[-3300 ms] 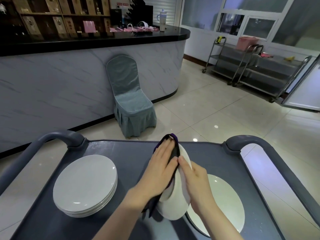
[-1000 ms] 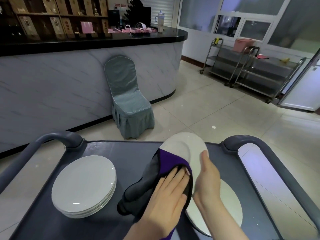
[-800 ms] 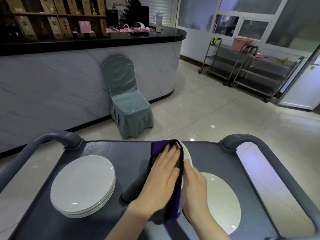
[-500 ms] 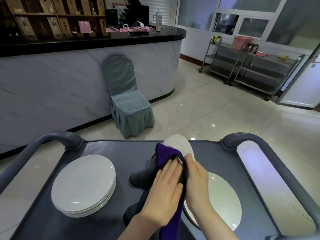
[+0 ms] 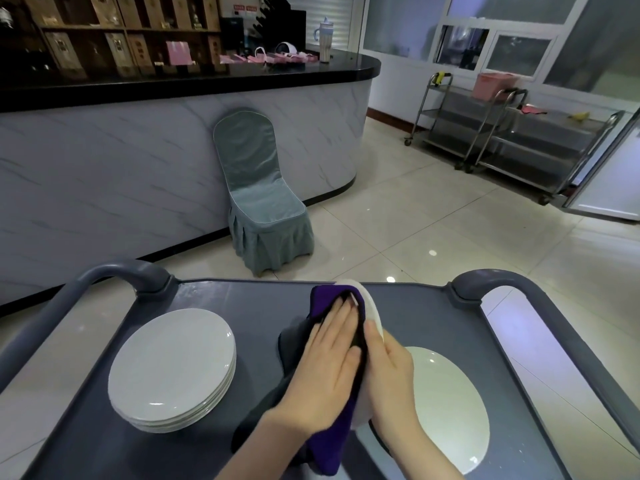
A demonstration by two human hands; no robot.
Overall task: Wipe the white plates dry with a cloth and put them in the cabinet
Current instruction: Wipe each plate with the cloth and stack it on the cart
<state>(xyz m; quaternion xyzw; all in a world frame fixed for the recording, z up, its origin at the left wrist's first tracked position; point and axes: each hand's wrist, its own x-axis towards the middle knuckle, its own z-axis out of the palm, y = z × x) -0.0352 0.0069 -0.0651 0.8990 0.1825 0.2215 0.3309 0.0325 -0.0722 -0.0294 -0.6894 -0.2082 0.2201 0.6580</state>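
Note:
I hold a white plate (image 5: 374, 308) on edge above the grey cart (image 5: 242, 299). My right hand (image 5: 391, 375) grips it from the right, thumb along the rim. My left hand (image 5: 329, 365) lies flat with straight fingers, pressing a purple and dark cloth (image 5: 329, 441) against the plate's left face; the cloth hides most of that face. A stack of white plates (image 5: 173, 365) sits on the cart's left side. One more white plate (image 5: 446, 403) lies flat on the right, partly under my right hand.
The cart has raised grey handles at the left (image 5: 114, 271) and right (image 5: 498, 282). Beyond it stand a covered chair (image 5: 259, 199) against a marble-fronted counter (image 5: 138, 161), steel trolleys (image 5: 512, 140) at the back right, and a white door edge (image 5: 609, 181).
My left hand slid the cloth up the plate's face toward its top rim. The plate turned more edge-on to me. My right hand kept its hold.

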